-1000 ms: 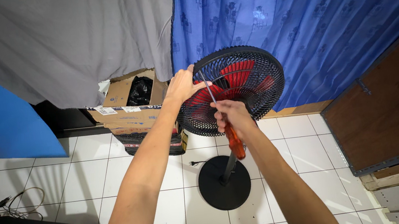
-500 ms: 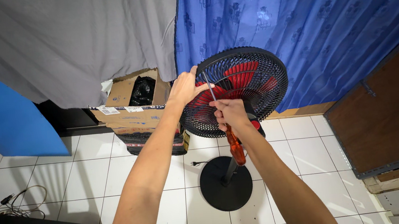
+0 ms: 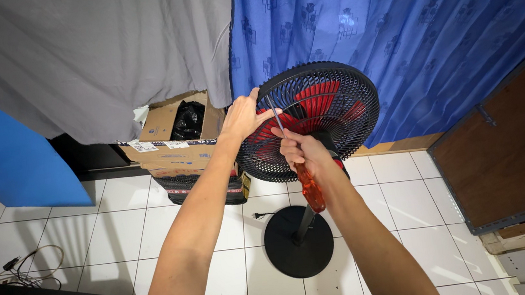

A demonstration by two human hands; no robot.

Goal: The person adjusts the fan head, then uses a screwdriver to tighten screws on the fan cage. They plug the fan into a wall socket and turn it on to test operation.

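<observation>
— What sort of place is this?
— A room in a home: white floor tiles (image 3: pixel 120 229), a grey curtain (image 3: pixel 68 57) upper left, a blue curtain (image 3: pixel 426 23) upper right.
— Anything else?
— A pedestal fan (image 3: pixel 312 119) at centre, an open cardboard box (image 3: pixel 170 145) beside it.

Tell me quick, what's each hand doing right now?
Left hand: closed on the rim of the fan guard.
Right hand: closed around the orange-handled screwdriver, its tip at the guard's rim.

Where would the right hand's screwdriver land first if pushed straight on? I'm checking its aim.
Likely the rim of the fan's black grille, beside the left hand; the right hand points the screwdriver there, though depth is unclear.
</observation>
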